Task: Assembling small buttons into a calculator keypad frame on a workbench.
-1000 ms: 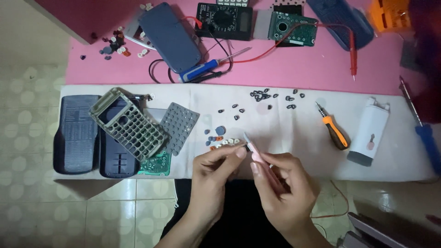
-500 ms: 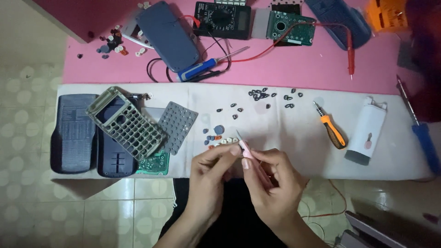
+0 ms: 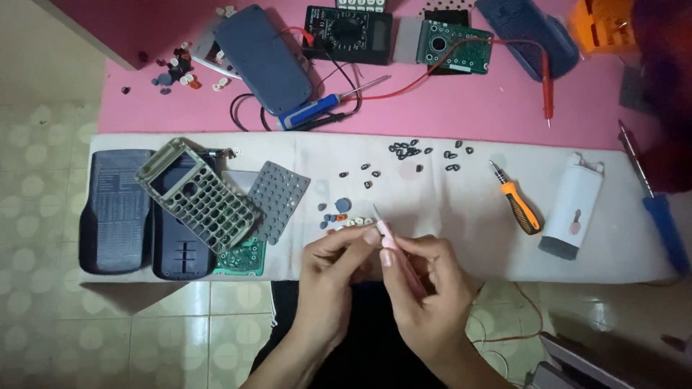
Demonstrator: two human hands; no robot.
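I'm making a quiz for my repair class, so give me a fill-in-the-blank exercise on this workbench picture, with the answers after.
1. The right hand holds a slim ____ tool with a pointed tip.
2. The small screwdriver on the white cloth has an ____ handle.
3. The grey keypad frame lies to the ____ of the left hand.
Missing words: pink; orange; left

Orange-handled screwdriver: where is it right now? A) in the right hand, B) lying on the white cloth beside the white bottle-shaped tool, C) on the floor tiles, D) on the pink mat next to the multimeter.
B: the orange-handled screwdriver lies untouched on the white cloth, just left of the white bottle-shaped tool, while the right hand holds pink tweezers instead.
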